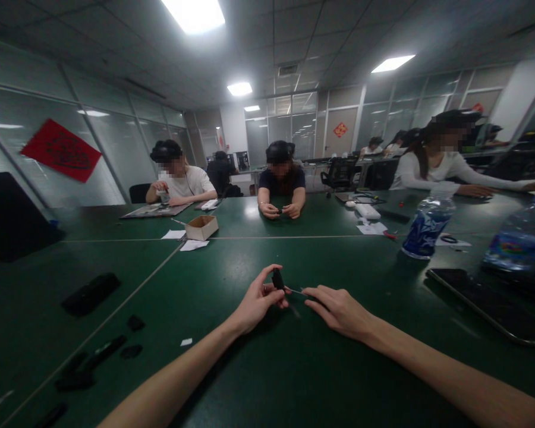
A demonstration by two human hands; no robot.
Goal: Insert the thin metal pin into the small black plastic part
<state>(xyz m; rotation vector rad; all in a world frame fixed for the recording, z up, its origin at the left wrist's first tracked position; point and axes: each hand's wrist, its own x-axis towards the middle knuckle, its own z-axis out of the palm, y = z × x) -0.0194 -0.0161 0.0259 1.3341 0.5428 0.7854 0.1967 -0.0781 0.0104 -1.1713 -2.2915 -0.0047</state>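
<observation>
Above the green table, my left hand (256, 302) pinches a small black plastic piece (277, 278) upright between thumb and fingers. My right hand (339, 306) is closed on a thin silvery rod-like tool (296, 291), held between thumb and fingertips. The tool points left and its far end meets the black piece or lies just beside it; I cannot tell which. Most of the tool is hidden by the right fingers, so its kind does not show.
Several black parts (102, 352) and a black case (91, 294) lie at left. A small cardboard box (202, 227) stands beyond. On the right are a phone (490, 303) and two water bottles (428, 223). Several people sit around the table (232, 267).
</observation>
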